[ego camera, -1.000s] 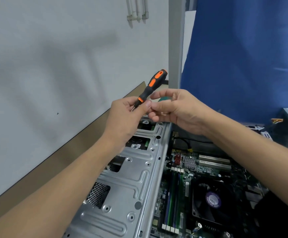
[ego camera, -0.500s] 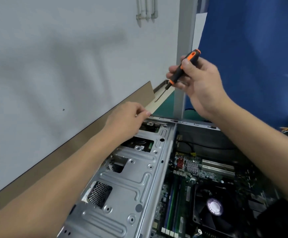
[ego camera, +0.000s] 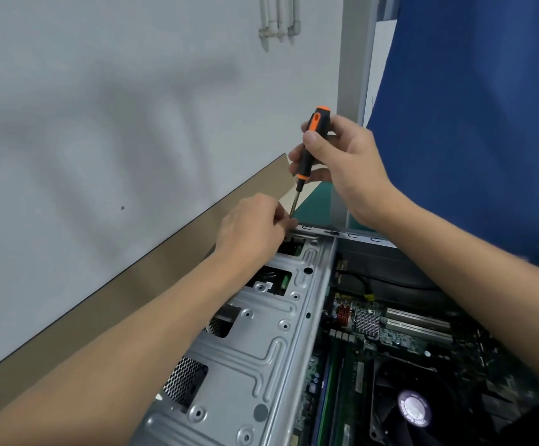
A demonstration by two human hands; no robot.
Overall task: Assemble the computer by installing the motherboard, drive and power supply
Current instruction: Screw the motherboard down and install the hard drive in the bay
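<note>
**Screwdriver set at the far corner of the drive cage**

The right hand (ego camera: pixel 342 165) gripped the screwdriver (ego camera: pixel 310 146) by its black and orange handle. Its thumb lay against the side near the top and its fingers were curled round behind. The tool stood nearly upright, with the thin shaft running down and slightly left.

The left hand (ego camera: pixel 252 226) rested on the far end of the grey metal drive cage (ego camera: pixel 261 349). Its thumb and fingertips were closed tight, pinching the lower end of the shaft. Whatever lay beneath those fingertips was hidden.

The cage sat in the open computer case (ego camera: pixel 352 235), along the case's left side. Through its cut-outs showed perforated mesh and a green circuit board.

Just to the right of the cage, lower in the case, lay the motherboard (ego camera: pixel 400 336). On it were a small finned heatsink (ego camera: pixel 366 323), two pale expansion slots (ego camera: pixel 419 320), memory sticks (ego camera: pixel 329 397) and a black cooling fan (ego camera: pixel 387 413).

The fan's hub carried a round purple label (ego camera: pixel 413 410) with a ring of white print, too blurred to read. No other lettering on the board or case could be made out.

The case lay on a green mat (ego camera: pixel 316 207). A pale wall (ego camera: pixel 101 123) with a brown strip (ego camera: pixel 133 297) along its foot ran to the left, and white pipes (ego camera: pixel 279 20) were fixed high on it. A grey post (ego camera: pixel 353 75) rose behind the hands, and a blue cloth (ego camera: pixel 471 123) hung to the right.
</note>
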